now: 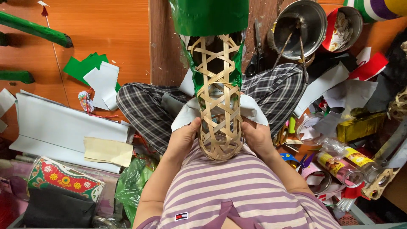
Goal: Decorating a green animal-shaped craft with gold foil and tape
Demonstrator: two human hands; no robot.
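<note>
Two hands, left (183, 138) and right (257, 136), clasped around woven bamboo basket (219, 123), forearms angled inward.

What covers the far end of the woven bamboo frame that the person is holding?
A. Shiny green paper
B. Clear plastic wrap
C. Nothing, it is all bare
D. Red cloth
A: shiny green paper wraps the far end of the woven bamboo frame, while the left hand and right hand grip its bare near end against white paper.
</note>
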